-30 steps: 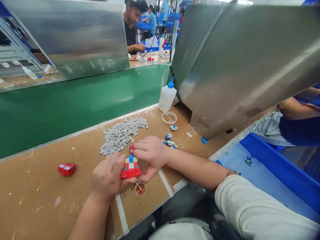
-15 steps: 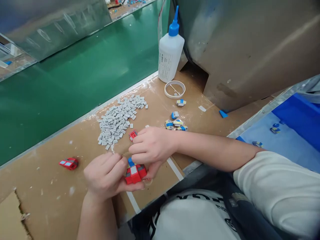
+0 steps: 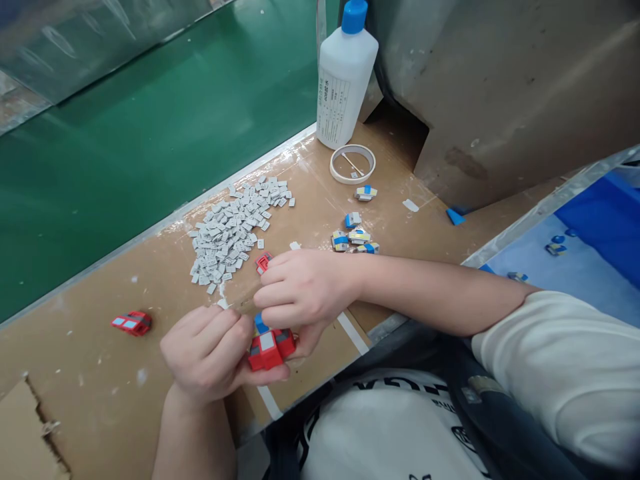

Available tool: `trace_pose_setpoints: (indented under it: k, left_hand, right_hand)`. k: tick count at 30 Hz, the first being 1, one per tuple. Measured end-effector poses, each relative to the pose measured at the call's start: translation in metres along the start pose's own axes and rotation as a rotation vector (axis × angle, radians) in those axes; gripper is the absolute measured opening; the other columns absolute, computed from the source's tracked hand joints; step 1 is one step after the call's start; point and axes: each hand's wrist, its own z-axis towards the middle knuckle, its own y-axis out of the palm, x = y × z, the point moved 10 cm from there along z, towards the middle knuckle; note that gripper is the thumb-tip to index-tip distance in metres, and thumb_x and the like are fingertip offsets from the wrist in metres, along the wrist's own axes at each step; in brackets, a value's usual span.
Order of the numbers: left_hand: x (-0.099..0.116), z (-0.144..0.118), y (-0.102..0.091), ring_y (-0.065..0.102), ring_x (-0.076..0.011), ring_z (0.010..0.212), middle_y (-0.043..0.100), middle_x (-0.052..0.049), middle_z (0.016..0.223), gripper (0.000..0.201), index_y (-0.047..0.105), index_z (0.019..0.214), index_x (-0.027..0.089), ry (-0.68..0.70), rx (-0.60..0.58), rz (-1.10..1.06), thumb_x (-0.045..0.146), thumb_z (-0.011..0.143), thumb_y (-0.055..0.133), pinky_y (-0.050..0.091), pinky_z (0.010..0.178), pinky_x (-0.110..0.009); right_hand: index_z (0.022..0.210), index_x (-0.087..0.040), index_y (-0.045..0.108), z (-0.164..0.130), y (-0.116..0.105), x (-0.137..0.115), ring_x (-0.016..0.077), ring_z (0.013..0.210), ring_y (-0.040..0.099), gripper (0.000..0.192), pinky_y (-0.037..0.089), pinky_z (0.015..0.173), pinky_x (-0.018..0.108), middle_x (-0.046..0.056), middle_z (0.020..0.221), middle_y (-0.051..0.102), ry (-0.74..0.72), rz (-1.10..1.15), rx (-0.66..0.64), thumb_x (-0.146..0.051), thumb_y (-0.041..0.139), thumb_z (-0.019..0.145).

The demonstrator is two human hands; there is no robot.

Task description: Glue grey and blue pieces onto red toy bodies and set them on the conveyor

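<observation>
Toy vehicle that I hold: red, pale grey panel, dark grey sides; bright blue block at its far end.
Second toy vehicle, to my left: red, pale blue-white panels, dark grey stripe.
Tiles before me: light grey.
Small blocks: blue, yellow and grey.
Bottle: cloudy white; cap blue, label printed dark on white.
Ring: white.
My worktop: brown, flecked whitish.
Upright panel: deep green.
Bin: strong blue.
My sleeve: off-white, unpatterned.
My shirt front: off-white, black lettering.
</observation>
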Motion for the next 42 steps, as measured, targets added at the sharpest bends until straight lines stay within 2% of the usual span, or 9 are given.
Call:
trace_pose_setpoints:
  k: [4,7,13,16,23,28,35,42]
  left_hand:
    - [-0.0011,-0.001,0.0018,0.042,-0.0159,0.056,0.05,0.002,0.062,0.048,0.062,0.089,0.021,-0.003,-0.018,-0.017,0.063,0.11,0.054,0.03,0.055,-0.033]
    - [-0.0003,-0.0002,0.0027,0.041,-0.0159,0.056,0.049,0.002,0.062,0.052,0.06,0.085,0.021,0.015,-0.025,-0.03,0.065,0.11,0.05,0.031,0.055,-0.033]
    - [-0.0018,0.0,0.0027,0.043,-0.0153,0.055,0.049,0.002,0.062,0.043,0.062,0.081,0.022,-0.005,-0.02,0.005,0.057,0.106,0.063,0.03,0.055,-0.032]
    - [-0.0019,0.0019,0.0035,0.042,-0.0148,0.054,0.046,0.002,0.06,0.047,0.057,0.074,0.022,-0.018,-0.03,0.01,0.055,0.108,0.059,0.029,0.055,-0.032]
    - [-0.0002,0.0068,0.0042,0.036,-0.015,0.054,0.042,0.003,0.06,0.055,0.055,0.072,0.022,-0.019,-0.031,0.027,0.062,0.111,0.052,0.028,0.054,-0.033]
    - [-0.0011,0.0042,0.0058,0.036,-0.0149,0.055,0.041,0.003,0.061,0.058,0.055,0.071,0.022,-0.03,-0.037,0.021,0.066,0.109,0.052,0.028,0.055,-0.033]
    - [-0.0008,0.0075,0.0043,0.033,-0.0149,0.055,0.039,0.004,0.061,0.053,0.051,0.071,0.023,-0.017,-0.042,-0.014,0.059,0.11,0.056,0.026,0.054,-0.032]
    - [-0.001,0.0065,0.0038,0.033,-0.0157,0.054,0.039,0.004,0.061,0.049,0.051,0.074,0.023,-0.012,-0.029,-0.034,0.058,0.108,0.06,0.026,0.053,-0.033]
  right_hand:
    - [0.077,-0.023,0.053,0.0005,0.0005,0.0011,0.0166,0.068,0.046,0.043,0.035,0.066,0.036,-0.001,0.077,0.052,0.009,0.028,-0.012,-0.052,0.053,0.109]
    - [0.078,-0.023,0.054,0.0005,0.0,0.0014,0.0165,0.069,0.046,0.043,0.035,0.066,0.036,-0.001,0.077,0.051,0.011,0.028,-0.01,-0.051,0.054,0.11]
    - [0.081,-0.023,0.057,-0.0013,0.0021,0.0017,0.0164,0.068,0.046,0.041,0.034,0.068,0.035,-0.001,0.078,0.053,0.014,0.029,-0.006,-0.055,0.057,0.107]
    - [0.082,-0.023,0.058,-0.0032,0.0015,0.001,0.017,0.069,0.047,0.042,0.034,0.068,0.035,-0.001,0.078,0.053,0.002,0.022,0.012,-0.056,0.056,0.107]
    - [0.086,-0.023,0.058,-0.0064,0.0055,0.0008,0.0168,0.068,0.044,0.04,0.032,0.067,0.035,-0.001,0.078,0.051,0.003,0.009,0.014,-0.054,0.051,0.111]
    - [0.085,-0.023,0.056,-0.0073,-0.0004,0.0006,0.0178,0.069,0.045,0.04,0.031,0.068,0.036,-0.002,0.077,0.048,-0.003,0.013,0.085,-0.052,0.049,0.111]
    - [0.082,-0.023,0.055,-0.0042,0.0053,0.0032,0.0175,0.071,0.046,0.043,0.032,0.07,0.035,-0.001,0.078,0.05,0.011,0.036,-0.02,-0.054,0.049,0.112]
    - [0.081,-0.023,0.054,-0.0044,0.0045,0.0029,0.0173,0.07,0.045,0.042,0.031,0.069,0.035,-0.001,0.078,0.05,0.016,0.045,0.001,-0.052,0.049,0.111]
